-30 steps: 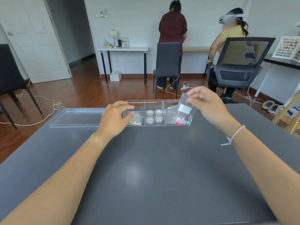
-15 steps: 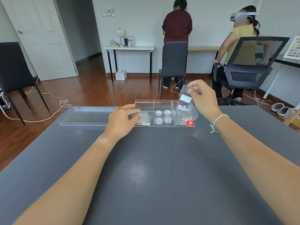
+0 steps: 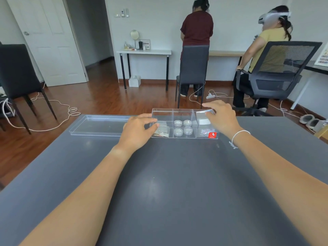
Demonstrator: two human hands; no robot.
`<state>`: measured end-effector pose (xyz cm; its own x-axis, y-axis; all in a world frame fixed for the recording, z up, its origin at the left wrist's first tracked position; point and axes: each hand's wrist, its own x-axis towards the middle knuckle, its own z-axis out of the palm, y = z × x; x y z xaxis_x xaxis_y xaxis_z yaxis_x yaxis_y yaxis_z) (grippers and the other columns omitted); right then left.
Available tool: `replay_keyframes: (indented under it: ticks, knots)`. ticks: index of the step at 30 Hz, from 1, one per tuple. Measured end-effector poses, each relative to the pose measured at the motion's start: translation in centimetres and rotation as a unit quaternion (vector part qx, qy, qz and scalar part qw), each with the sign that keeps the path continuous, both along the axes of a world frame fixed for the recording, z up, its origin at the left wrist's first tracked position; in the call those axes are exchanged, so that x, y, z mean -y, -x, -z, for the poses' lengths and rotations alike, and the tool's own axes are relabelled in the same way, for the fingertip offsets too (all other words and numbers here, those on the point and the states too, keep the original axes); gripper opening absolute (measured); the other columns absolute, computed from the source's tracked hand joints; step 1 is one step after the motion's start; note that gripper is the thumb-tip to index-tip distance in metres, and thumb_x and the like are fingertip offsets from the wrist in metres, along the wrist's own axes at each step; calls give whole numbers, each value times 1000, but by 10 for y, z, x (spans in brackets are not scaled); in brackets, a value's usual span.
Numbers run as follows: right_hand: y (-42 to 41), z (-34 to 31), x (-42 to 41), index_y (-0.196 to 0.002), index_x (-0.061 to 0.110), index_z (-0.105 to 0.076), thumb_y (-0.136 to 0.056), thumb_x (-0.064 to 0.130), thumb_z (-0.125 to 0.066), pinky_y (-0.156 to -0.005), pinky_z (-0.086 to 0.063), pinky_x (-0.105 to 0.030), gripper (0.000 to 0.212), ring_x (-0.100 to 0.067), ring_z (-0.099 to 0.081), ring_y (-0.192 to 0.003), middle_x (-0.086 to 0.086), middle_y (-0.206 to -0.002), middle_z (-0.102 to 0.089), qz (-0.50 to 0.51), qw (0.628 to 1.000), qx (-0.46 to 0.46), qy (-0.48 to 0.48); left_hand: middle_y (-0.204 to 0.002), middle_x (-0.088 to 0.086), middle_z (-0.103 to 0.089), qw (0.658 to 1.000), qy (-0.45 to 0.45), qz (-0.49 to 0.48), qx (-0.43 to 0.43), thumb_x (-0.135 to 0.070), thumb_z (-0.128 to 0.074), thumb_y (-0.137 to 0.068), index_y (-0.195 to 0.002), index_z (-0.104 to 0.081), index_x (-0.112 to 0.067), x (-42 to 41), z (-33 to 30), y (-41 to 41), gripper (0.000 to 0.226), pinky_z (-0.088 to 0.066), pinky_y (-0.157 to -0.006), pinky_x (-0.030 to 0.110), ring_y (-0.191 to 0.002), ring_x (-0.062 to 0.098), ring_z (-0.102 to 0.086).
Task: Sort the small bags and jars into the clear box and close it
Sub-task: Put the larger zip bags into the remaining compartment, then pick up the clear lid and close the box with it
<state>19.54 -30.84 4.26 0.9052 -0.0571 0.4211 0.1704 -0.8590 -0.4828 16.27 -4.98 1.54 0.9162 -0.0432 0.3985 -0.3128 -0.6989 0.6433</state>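
Observation:
The clear box [image 3: 184, 137] with several compartments lies at the table's far edge. Several small round jars [image 3: 182, 127] fill its middle compartments. A small bag [image 3: 161, 134] lies in the front left one, and a bag of beads [image 3: 203, 132] sits front right behind a red sticker. A small bag with a white label [image 3: 202, 119] leans in the back right compartment. My right hand [image 3: 221, 118] hovers over it with fingers spread, thumb touching its top edge. My left hand [image 3: 137, 129] grips the box's left end.
The box's clear lid [image 3: 99, 126] lies flat on the grey table [image 3: 177, 183], left of the box and touching it. Beyond the table are a black chair [image 3: 192, 68], a mesh office chair [image 3: 280, 71], two people, and cables on the wooden floor.
My right hand has lowered the labelled bag from above the box into the back right compartment and spread its fingers. My left hand has stayed on the box's left end.

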Motion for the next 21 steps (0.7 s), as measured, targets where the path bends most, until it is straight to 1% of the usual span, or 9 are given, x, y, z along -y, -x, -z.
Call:
replay_keyframes:
  ticks: [2, 5, 7, 9, 11, 13, 16, 18, 21]
  knots:
    - [4, -1, -2, -114, 24, -60, -88, 18, -51, -103, -28, -49, 28, -31, -42, -119, -6, -131, -52, 11, 1000, 22, 5, -131, 1, -57, 1000, 5, 2, 2, -33, -58, -85, -108, -67, -19, -2, 0, 0, 28, -33, -107, 48, -124, 19, -46]
    - [16, -5, -11, -108, 21, -63, -87, 15, -51, -101, -29, -45, 24, -28, -41, -116, -6, -125, -54, -5, 997, 77, -26, -128, 1, -59, 1000, 10, 1, 9, -32, -59, -85, -108, -67, -19, -7, -1, 1, 28, -34, -108, 45, -123, 19, -47]
    - [26, -7, -23, -102, 20, -65, -86, 12, -51, -99, -31, -42, 23, -27, -43, -113, -6, -118, -57, -33, 992, 115, -47, -126, 2, -60, 1000, 10, -11, 22, -31, -59, -85, -107, -67, -19, -14, -3, 2, 27, -35, -107, 40, -120, 19, -50]
    - [39, -8, -40, -98, 18, -67, -85, 8, -51, -96, -33, -39, 22, -27, -47, -107, -6, -110, -61, -75, 985, 142, -64, -124, 1, -61, 999, 11, -26, 28, -30, -59, -85, -106, -68, -19, -26, -4, 4, 25, -37, -104, 34, -113, 21, -56]
    - [53, -7, -62, -96, 17, -68, -84, 7, -52, -91, -33, -29, 22, -26, -48, -100, -5, -104, -62, -123, 978, 153, -68, -121, 2, -63, 999, 5, -42, 31, -28, -59, -85, -105, -68, -17, -42, -4, 6, 24, -39, -102, 34, -110, 21, -58]
    - [66, -3, -85, -98, 17, -68, -85, 7, -52, -87, -30, -21, 22, -22, -48, -98, -4, -104, -62, -170, 974, 140, -56, -120, 3, -64, 997, -9, -67, 31, -26, -59, -85, -105, -68, -16, -61, -3, 9, 24, -40, -102, 38, -114, 20, -55]
    - [78, 5, -119, -104, 18, -65, -85, 11, -53, -86, -28, -16, 24, -18, -48, -101, -2, -107, -60, -235, 966, 98, -36, -122, 3, -63, 992, -52, -114, 23, -26, -58, -86, -107, -67, -18, -96, -2, 17, 25, -39, -103, 43, -118, 23, -53]
    - [83, 11, -140, -109, 20, -63, -87, 16, -51, -86, -32, -19, 26, -17, -47, -103, 1, -111, -59, -263, 963, 62, -19, -124, 4, -63, 985, -94, -144, 16, -27, -58, -85, -108, -66, -19, -118, -1, 22, 26, -38, -103, 45, -120, 26, -50]
    - [83, 21, -165, -118, 21, -57, -89, 21, -47, -89, -38, -28, 30, -18, -45, -108, 3, -119, -55, -273, 962, 16, 13, -126, 4, -61, 973, -135, -186, -5, -28, -59, -84, -109, -66, -22, -148, 0, 30, 26, -39, -99, 49, -121, 31, -47]
